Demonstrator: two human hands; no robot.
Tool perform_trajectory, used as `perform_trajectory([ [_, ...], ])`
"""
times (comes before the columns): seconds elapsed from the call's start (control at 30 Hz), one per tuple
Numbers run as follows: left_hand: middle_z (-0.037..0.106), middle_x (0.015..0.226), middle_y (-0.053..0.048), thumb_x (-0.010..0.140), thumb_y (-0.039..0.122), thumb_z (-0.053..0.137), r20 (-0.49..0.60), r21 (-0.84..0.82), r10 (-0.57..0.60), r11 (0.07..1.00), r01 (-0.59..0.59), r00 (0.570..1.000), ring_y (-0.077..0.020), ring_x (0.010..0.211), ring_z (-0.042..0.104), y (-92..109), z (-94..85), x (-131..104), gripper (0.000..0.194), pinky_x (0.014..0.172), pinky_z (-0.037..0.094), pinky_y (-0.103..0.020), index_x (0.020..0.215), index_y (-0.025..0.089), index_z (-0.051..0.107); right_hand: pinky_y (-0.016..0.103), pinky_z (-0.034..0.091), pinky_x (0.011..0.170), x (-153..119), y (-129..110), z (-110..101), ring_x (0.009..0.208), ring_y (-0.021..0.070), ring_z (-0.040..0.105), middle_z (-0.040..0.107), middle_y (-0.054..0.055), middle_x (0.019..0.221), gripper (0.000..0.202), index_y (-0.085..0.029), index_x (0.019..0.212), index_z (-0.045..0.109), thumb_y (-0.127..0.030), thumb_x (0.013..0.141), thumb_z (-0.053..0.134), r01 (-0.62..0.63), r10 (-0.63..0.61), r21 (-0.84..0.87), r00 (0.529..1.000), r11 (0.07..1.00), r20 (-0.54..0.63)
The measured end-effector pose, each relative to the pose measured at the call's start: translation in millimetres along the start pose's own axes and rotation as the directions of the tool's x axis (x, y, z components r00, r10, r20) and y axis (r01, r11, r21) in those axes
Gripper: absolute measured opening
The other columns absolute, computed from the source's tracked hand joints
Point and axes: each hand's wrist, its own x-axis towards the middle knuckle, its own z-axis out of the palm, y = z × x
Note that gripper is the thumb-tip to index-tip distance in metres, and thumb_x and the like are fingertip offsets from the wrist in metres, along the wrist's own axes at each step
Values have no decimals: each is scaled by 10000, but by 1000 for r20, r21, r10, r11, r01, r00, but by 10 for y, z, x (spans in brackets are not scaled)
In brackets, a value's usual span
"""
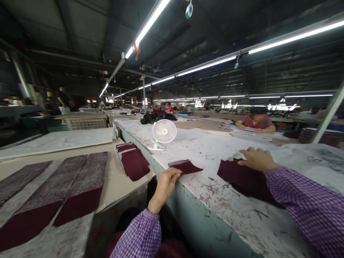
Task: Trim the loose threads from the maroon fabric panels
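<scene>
At the edge of the white-covered table (188,150), my left hand (167,182) pinches the near edge of a small maroon fabric piece (188,167). One corner of that piece shows a greyish, speckled side. To the right, my right hand (258,159) is over the far edge of a pile of dark maroon fabric pieces (236,175). Its fingers are apart and slightly bent, with the thumb close to the top piece; whether it touches the cloth I cannot tell. My right sleeve covers part of the pile.
A white fan (163,131) stands beyond my left hand. Left, across a gap, a stack of maroon pieces (135,163) lies on a beige-covered table (118,186) beside speckled fabric panels (88,172). Dark thread scraps litter my table. A co-worker (256,122) sits at the far right.
</scene>
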Motion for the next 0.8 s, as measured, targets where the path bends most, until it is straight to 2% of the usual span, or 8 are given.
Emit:
perform_trajectory([
  [0.07,694,907,-25,847,153,505,12,-30,-8,1000,8,1000,-176,885,624,161,62,-8,210,818,478,-301,898,206,702,392,429,827,-77,-288,-24,956,278,593,644,150,1074,318,-162,1021,669,-344,780,568,81,-86,109,996,991,34],
  [0.17,671,887,-31,834,125,505,52,-28,-7,1000,9,999,-177,874,610,327,147,-42,223,793,466,-294,876,205,709,298,451,784,-240,-933,-45,886,195,607,666,62,1025,323,-205,982,667,-434,844,486,315,-462,552,874,772,147],
  [0.23,651,856,-35,838,128,493,66,-25,-17,1000,18,998,-176,842,601,354,188,-71,233,758,462,-293,866,205,711,270,455,711,-338,-1286,12,799,176,611,679,46,921,303,-188,951,662,-426,782,581,314,-555,679,815,663,165],
  [0.3,640,832,-34,843,132,483,69,-39,-27,999,30,997,-173,820,592,323,215,-97,236,744,457,-296,857,206,707,256,434,666,-398,-1478,126,727,156,595,673,29,816,241,-172,905,657,-366,779,591,323,-577,706,803,631,148],
  [0.43,629,879,-31,798,79,511,17,-107,-61,992,62,998,-166,850,581,197,251,-138,235,787,459,-301,936,196,660,245,373,593,-408,-1494,341,644,130,528,625,11,704,182,-162,793,650,-309,799,544,298,-527,696,839,654,135],
  [0.53,581,1021,-45,729,25,550,-58,-113,-63,992,56,996,-168,891,560,126,284,-175,352,791,469,-303,1033,197,594,233,329,522,-386,-1437,392,560,109,458,559,1,619,212,-148,733,611,-327,799,518,129,-442,762,869,635,221],
  [0.67,534,1057,-47,736,18,542,-101,-94,-11,996,1,995,-161,875,544,99,322,-230,362,806,476,-320,1042,211,553,224,324,508,-385,-1418,421,546,98,437,505,-9,600,177,-141,735,553,-307,780,512,-85,-357,848,882,523,309],
  [0.8,518,1076,-61,766,12,511,-119,9,64,998,-63,991,-191,1007,515,132,348,-253,327,888,457,-358,1019,210,574,221,308,499,-388,-1421,469,558,96,426,516,-5,631,155,-147,731,554,-288,779,512,-13,-408,827,866,562,290],
])
